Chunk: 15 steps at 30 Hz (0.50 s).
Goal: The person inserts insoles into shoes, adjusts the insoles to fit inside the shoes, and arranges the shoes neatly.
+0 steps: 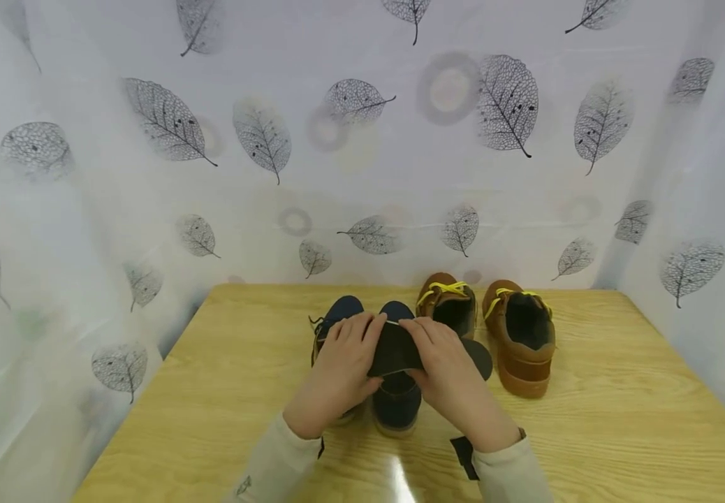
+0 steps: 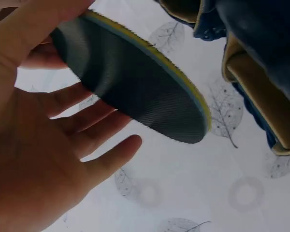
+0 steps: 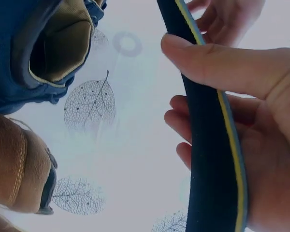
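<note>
In the head view, my left hand [image 1: 337, 374] and right hand [image 1: 450, 367] hold a black shoe insole [image 1: 395, 349] above a pair of navy shoes. The insole shows a yellow and blue-grey edge. In the left wrist view, the left thumb and fingers pinch the insole [image 2: 135, 82], and one rounded end sticks out free. The right thumb presses one face of the insole [image 3: 208, 145], with fingers behind it, in the right wrist view. Beneath the hands, the right navy shoe [image 1: 397, 409] and left navy shoe [image 1: 345, 305] are partly hidden.
Two brown shoes with yellow laces stand to the right: one [image 1: 529, 367] beside the right hand, another [image 1: 434, 283] partly behind it. All shoes are on a wooden table [image 1: 230, 391]. A white leaf-print curtain [image 1: 362, 175] surrounds its back and sides.
</note>
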Motion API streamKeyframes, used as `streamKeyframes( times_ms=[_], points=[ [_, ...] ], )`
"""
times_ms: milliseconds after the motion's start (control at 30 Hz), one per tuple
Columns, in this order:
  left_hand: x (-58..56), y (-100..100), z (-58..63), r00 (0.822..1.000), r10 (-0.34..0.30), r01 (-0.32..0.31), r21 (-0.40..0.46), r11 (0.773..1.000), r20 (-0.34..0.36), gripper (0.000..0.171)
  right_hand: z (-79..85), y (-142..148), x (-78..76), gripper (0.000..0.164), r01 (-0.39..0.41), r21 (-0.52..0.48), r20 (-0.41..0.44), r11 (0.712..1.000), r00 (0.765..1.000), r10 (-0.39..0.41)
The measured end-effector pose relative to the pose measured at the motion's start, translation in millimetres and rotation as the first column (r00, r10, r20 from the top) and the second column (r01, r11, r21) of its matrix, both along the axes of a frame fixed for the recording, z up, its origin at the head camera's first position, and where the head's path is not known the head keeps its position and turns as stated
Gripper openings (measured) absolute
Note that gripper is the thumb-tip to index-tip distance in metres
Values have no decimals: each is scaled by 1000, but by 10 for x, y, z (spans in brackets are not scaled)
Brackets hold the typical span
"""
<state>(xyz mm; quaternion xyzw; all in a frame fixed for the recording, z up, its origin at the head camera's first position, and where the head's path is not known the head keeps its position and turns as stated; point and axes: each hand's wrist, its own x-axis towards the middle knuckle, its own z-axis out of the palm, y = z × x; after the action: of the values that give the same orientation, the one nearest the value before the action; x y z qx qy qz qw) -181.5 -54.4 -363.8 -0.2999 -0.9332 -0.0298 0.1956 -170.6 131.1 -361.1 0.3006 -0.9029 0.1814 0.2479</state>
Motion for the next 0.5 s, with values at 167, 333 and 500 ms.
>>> streamKeyframes(
  times_ms=[167, 333, 500],
  points=[
    [-17, 44, -18, 994, -34, 37, 27, 999, -104, 81, -22, -38, 14, 75, 56, 42, -7, 998, 998, -56],
    [4, 68, -5, 984, -74, 80, 27, 996, -160, 70, -69, -170, 46, 79, 140, 117, -116, 983, 985, -126],
    [26, 54, 24, 982, -111, 118, 35, 992, -154, 62, -101, -223, 85, 72, 206, 127, -162, 970, 969, -185]
  ],
)
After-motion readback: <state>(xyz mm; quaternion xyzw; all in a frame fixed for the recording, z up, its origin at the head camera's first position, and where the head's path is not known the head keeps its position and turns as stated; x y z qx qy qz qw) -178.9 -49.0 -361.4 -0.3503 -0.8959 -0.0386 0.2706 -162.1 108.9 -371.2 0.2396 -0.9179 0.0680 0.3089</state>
